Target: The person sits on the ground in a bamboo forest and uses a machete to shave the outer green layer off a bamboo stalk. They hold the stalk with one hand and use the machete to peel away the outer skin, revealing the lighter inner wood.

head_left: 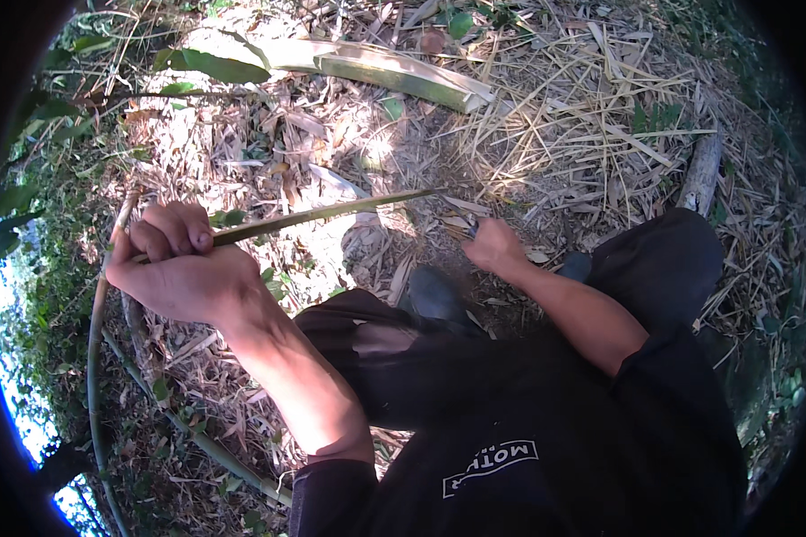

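Note:
My left hand [188, 259] is closed round one end of a long, narrow bamboo strip [331, 213], brownish green along its side. From the fist the strip runs to the right and slightly away from me, ending in a thin tip near my right hand [497, 249]. That hand is closed on the dark handle of a small knife [471, 227]; most of the handle is hidden by my fingers. Its blade appears as a thin pale shape beside the strip's tip, and I cannot tell whether the two touch.
A split bamboo length [403, 79] lies on the ground at the far side. Right of it spreads a heap of thin pale strips [582, 107]. A log [700, 170] lies at the right, green stems [215, 452] at the left. My boot [434, 294] stands below the strip.

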Demonstrator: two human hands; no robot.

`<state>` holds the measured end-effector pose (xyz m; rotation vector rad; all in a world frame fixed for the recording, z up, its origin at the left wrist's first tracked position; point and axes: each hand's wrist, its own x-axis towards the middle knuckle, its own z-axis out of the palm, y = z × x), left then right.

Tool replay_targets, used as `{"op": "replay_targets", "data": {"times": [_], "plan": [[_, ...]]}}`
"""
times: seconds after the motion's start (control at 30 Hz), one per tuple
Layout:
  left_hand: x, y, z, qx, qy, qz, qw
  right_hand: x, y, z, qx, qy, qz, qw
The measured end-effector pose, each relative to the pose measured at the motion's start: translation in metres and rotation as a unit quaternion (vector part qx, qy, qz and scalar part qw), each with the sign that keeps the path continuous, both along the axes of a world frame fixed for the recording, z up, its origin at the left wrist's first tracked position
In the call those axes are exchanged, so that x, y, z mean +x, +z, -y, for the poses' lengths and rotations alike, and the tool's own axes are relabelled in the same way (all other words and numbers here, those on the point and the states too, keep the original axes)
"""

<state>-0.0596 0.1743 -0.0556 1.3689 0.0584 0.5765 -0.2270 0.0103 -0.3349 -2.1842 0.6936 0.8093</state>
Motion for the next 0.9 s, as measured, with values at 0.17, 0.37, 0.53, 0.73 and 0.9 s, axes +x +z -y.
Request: {"op": "replay_targets", "data": {"times": [0.17, 0.37, 0.53, 0.73, 0.9], "plan": [[0.015, -0.002, -0.011, -0.017, 0.019, -0.018, 1.000, -0.010, -0.026, 0.004, -0.033, -0.023, -0.011, 0.999], [0.018, 0.001, -0.037, 0.029, -0.047, -0.012, 0.998, -0.032, -0.102, 0.044, 0.110, -0.054, -0.134, 0.983], [0.010, 0.018, -0.063, -0.011, -0.041, 0.013, 0.999, -0.042, -0.090, 0.048, 0.016, -0.141, -0.142, 0.980], [0.008, 0.019, -0.030, -0.026, 0.026, -0.006, 0.999, -0.036, -0.079, 0.036, -0.078, -0.187, -0.114, 0.973], [0.009, 0.021, -0.019, -0.049, 0.027, -0.004, 0.998, -0.029, -0.074, 0.032, -0.110, -0.122, -0.038, 0.986]]}}
